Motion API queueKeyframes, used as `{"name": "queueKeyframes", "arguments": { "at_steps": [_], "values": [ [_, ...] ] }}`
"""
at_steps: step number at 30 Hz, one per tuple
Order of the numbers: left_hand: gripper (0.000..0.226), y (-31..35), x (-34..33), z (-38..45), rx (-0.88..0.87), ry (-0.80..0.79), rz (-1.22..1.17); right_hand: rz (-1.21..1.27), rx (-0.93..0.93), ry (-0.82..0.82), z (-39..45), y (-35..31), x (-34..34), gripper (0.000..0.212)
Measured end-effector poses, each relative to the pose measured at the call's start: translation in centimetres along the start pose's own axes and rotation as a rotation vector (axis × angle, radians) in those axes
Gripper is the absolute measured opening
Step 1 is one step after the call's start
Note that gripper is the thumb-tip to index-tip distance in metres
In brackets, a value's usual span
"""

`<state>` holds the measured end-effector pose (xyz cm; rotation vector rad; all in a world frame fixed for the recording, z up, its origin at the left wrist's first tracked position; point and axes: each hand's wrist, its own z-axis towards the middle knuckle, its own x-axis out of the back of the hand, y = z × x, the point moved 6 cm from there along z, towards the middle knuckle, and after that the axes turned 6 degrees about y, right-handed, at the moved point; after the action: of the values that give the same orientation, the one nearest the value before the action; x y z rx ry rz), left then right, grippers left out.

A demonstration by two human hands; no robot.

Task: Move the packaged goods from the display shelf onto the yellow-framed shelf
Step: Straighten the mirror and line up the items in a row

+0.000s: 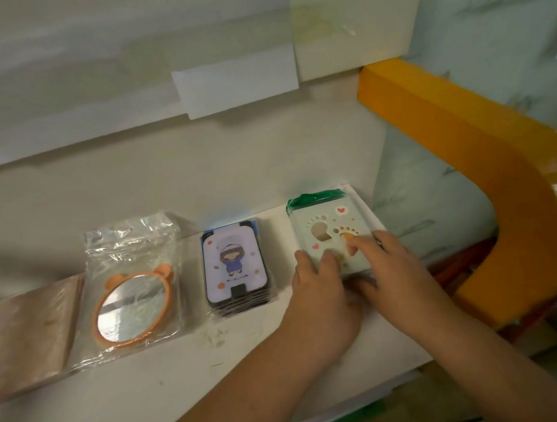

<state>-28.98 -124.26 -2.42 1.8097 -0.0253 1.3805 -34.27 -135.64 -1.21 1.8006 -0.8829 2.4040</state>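
Both hands, left [322, 295] and right [389, 264], grip a pale-green, green-topped footprint-patterned packet stack [331, 229] on the white shelf [184, 373].

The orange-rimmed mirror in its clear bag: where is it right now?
In the head view the orange-rimmed mirror lies left of centre on the white shelf, between the pinkish packet and the black stack, away from both hands.
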Motion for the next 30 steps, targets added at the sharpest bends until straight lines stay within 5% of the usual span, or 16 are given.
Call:
{"name": "queueKeyframes", "arguments": {
  "at_steps": [30],
  "values": [
    [0.056,0.9,-0.1,0.0,0.112,0.108,-0.088,0.093,0.005,-0.068,3.0,1.3,0.5,0.041]
  ]
}}
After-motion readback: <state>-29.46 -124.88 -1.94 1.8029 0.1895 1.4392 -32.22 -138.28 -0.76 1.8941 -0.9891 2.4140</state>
